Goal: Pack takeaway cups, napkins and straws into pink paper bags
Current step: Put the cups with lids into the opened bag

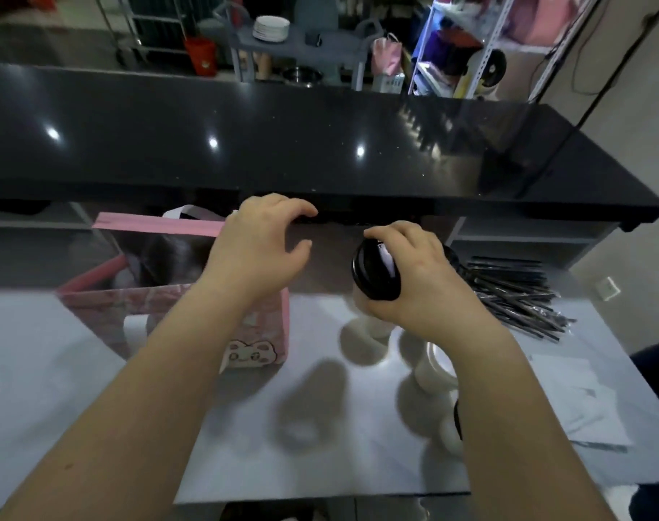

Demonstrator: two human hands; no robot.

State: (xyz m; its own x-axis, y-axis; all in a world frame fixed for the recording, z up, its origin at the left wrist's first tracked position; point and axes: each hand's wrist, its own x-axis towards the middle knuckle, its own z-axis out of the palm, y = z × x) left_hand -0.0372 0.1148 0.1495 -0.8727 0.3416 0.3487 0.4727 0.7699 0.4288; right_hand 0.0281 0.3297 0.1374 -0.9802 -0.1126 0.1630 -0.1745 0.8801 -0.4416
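One lidded cup (377, 274) gripped by the right hand (418, 287) — left hand (258, 250) slack over cartoon-faced pink bag (258, 332).

Overall: dim, muted colour.
Glare: three white lamp spots on the black counter (320, 144) beyond the cup (375, 272) gripped by the right hand (418, 283); pale sheen on the table (320, 445) beneath it.
Shadows: soft doubled patches just below the grip.
Blur: pink bag (170, 298) left of the grip smeared; shelves (470, 50) far beyond it soft.
Edges: counter line bows, wide-angle.
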